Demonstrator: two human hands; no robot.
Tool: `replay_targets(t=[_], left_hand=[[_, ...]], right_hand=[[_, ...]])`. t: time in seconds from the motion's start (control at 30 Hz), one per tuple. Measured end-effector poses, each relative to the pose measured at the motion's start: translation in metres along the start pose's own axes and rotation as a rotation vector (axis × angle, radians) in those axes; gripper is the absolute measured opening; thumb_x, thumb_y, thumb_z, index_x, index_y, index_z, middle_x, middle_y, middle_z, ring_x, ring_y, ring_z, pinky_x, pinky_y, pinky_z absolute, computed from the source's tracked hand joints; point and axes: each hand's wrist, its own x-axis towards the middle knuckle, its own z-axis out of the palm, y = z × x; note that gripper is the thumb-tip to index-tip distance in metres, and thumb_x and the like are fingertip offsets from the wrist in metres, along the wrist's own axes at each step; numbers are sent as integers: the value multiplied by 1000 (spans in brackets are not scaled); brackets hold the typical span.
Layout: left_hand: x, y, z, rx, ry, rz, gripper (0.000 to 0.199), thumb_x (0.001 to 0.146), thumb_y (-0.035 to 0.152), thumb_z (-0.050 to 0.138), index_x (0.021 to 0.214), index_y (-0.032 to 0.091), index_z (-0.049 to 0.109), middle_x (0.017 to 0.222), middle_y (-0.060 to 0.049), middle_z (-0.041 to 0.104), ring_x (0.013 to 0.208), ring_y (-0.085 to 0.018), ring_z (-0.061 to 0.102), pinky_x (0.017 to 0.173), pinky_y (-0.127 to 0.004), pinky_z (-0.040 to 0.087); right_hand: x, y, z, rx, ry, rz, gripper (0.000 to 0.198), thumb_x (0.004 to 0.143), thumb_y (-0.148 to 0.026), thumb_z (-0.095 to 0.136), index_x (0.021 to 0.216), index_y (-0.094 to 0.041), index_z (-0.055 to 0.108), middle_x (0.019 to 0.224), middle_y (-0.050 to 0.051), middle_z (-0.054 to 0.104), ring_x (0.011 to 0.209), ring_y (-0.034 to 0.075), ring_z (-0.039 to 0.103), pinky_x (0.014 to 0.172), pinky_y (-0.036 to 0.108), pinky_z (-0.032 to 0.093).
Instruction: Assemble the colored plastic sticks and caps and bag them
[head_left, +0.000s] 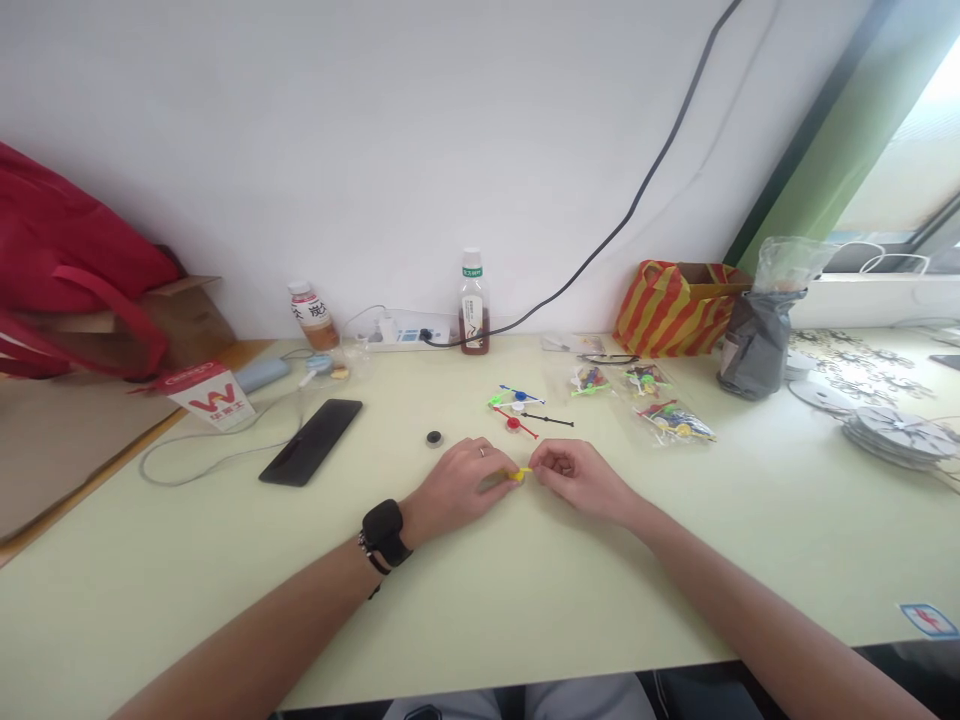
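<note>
My left hand (469, 478), with a ring and a black wrist watch, pinches a small yellow plastic spinner arrow (517, 476) just above the table. From the other side, the curled fingers of my right hand (574, 472) meet the arrow's end, thumb and forefinger pressed together. Most of the yellow piece is hidden by the fingers. Beyond the hands lie similar spinner arrows: a red one (513, 424), a black one (547, 419), a blue one (519, 398) and a green one (495, 401). A small black round piece (434, 438) sits left of them.
Clear bags of coloured arrows (675, 422) lie to the right, near stacked pale discs (896, 435). At left are a black phone (311, 443), a cable and a red-and-white box (214, 397). A bottle (473, 305) and power strip (412, 330) stand along the wall.
</note>
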Motion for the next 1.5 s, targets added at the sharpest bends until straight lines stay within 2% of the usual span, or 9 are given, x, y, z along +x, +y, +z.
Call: replay_targets(t=[0.33,0.63,0.7,0.77,0.83,0.9,1.13,1.27,1.5], left_hand=[[-1,6,2,-9,-19,-35,7,92,29,68,96,25,63,109,-3,71,97,-24,63,88,-41,49],[-3,10,-6,-79,160,-87,28,94,31,67,122,29,62,126,-4,66,119,-25,58,107,-44,45],[-2,9,-8,-79,241,-118,25,99,28,60,124,28,61,124,-4,66,119,-24,57,107,-43,45],[-2,8,-8,-60,317,-149,23,102,26,54,123,27,61,123,-5,66,118,-24,57,106,-43,45],[-2,6,-9,-34,376,-182,22,103,26,50,123,26,61,122,-6,67,117,-24,57,106,-42,44],[-2,4,-11,-7,415,-209,22,104,26,48,121,25,61,122,-6,67,117,-25,57,106,-43,44],[0,-19,-15,144,402,-336,20,100,25,53,115,26,65,118,-6,68,111,-28,57,101,-46,43],[-1,-36,-12,232,358,-434,20,94,28,61,114,27,65,117,-7,66,108,-31,57,94,-47,44],[-7,-47,-8,221,295,-469,30,88,19,59,118,23,61,116,-10,60,106,-31,57,94,-49,48]], right_hand=[[-2,7,1,-95,43,-56,11,89,-26,59,90,-22,68,86,3,62,68,15,51,63,28,43],[-21,-3,7,10,159,151,64,90,-46,63,149,-26,50,107,4,54,63,11,51,61,29,47],[-28,-15,9,13,213,233,55,90,-53,62,138,-25,60,98,2,56,62,12,49,59,29,45],[-35,-28,7,41,157,292,41,92,-59,58,94,-22,74,79,1,53,59,13,44,58,29,42],[-39,-38,1,173,-30,277,62,95,-63,52,50,-21,52,57,-1,39,55,13,36,59,31,40],[-40,-44,-6,292,-105,207,72,97,-65,48,42,-22,34,52,-1,29,54,14,30,58,32,37],[-16,-18,-30,-17,114,182,51,94,-66,54,70,-21,59,61,-3,39,56,13,32,52,28,28],[2,7,-49,-312,164,84,31,96,-48,54,97,-22,69,74,0,55,64,16,47,59,29,39],[12,33,-46,-686,136,-67,48,101,-29,45,148,-31,54,107,9,60,103,26,60,91,41,49]])
